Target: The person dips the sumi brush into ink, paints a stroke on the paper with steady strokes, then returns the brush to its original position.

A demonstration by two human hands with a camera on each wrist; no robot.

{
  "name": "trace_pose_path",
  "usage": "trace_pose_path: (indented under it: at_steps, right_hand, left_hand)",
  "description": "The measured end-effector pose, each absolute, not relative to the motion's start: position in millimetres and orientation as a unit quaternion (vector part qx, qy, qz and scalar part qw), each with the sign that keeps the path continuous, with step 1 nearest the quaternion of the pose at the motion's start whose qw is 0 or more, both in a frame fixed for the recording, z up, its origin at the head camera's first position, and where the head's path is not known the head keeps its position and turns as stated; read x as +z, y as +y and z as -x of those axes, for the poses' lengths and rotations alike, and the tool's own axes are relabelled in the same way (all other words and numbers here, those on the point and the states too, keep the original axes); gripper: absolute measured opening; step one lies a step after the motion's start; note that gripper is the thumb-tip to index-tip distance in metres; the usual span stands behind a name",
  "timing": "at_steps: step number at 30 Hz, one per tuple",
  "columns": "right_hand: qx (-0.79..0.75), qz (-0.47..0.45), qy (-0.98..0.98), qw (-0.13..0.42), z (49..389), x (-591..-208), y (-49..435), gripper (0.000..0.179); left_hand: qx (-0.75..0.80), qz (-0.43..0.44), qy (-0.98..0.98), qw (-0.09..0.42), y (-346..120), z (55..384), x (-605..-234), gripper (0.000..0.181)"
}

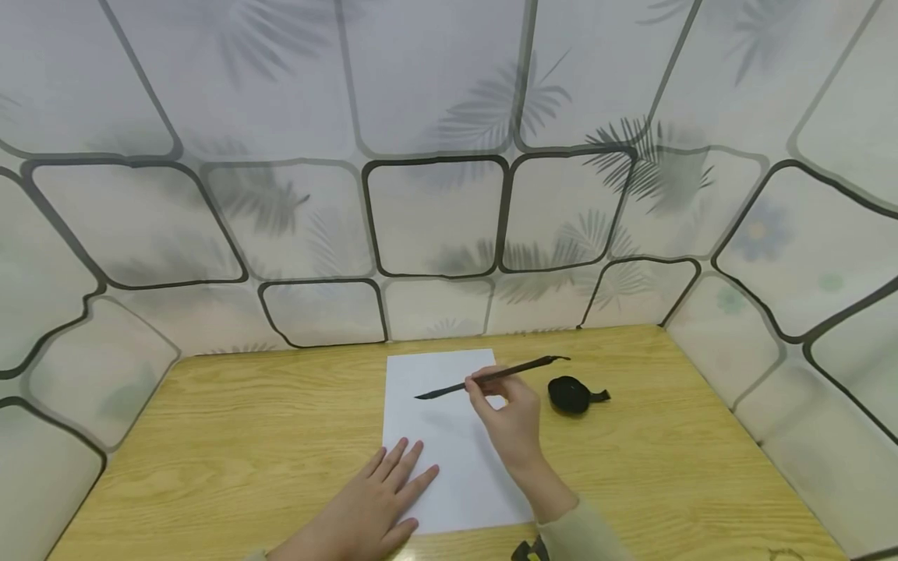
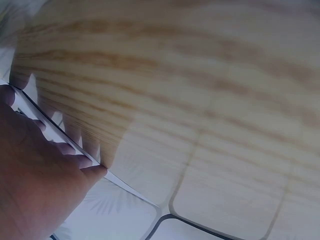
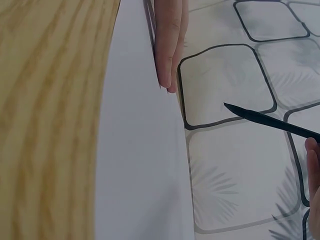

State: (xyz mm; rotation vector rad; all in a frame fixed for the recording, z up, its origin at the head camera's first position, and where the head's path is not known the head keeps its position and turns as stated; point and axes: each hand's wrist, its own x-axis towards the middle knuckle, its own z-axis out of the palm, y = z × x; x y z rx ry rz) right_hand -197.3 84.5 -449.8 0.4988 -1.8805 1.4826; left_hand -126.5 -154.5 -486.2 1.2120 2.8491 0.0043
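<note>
Holding a slim black brush (image 1: 517,368) above the far half of a white sheet of paper (image 1: 456,483), apart from it, and slanting so as to point its tapered end toward the sheet's left edge and carry its thin curled tail past the right edge. Pinched partway along by the thumb and fingers of the right hand (image 1: 514,417), with only a narrow opening around the shaft. Resting the left hand (image 1: 372,499) flat across the sheet's left edge near its near-left corner, with fingers straight and spread wide, touching the paper. Lying on a wood-grained surface (image 1: 266,436), near the middle, with the far edge of the sheet close to the surface's far edge. To the right of the sheet, toward the surface's far right corner, near a round black object (image 1: 568,395) with a short tab. Enclosed beyond the edges by pale leaf-patterned walls (image 1: 438,218) with dark outlines.
</note>
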Motion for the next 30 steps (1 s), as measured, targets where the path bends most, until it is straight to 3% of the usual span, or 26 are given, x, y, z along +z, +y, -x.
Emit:
trace_pose_path:
  at_steps: [15,25,30]
  right_hand:
    - [0.552,-0.169,-0.759,0.299,197.1,-457.5,80.1,0.012]
    - [0.547,-0.159,-0.776,0.271,196.6,-463.2,73.2,0.012]
    - [0.549,-0.141,-0.784,0.254,196.0,-463.9,70.0,0.011]
  left_hand:
    - [0.006,-0.379,0.924,0.051,-152.0,127.4,-483.0,0.064]
    - [-0.002,-0.396,0.918,0.003,-154.8,125.4,-487.6,0.062]
    - [-0.003,-0.395,0.918,0.007,-154.5,125.7,-487.6,0.063]
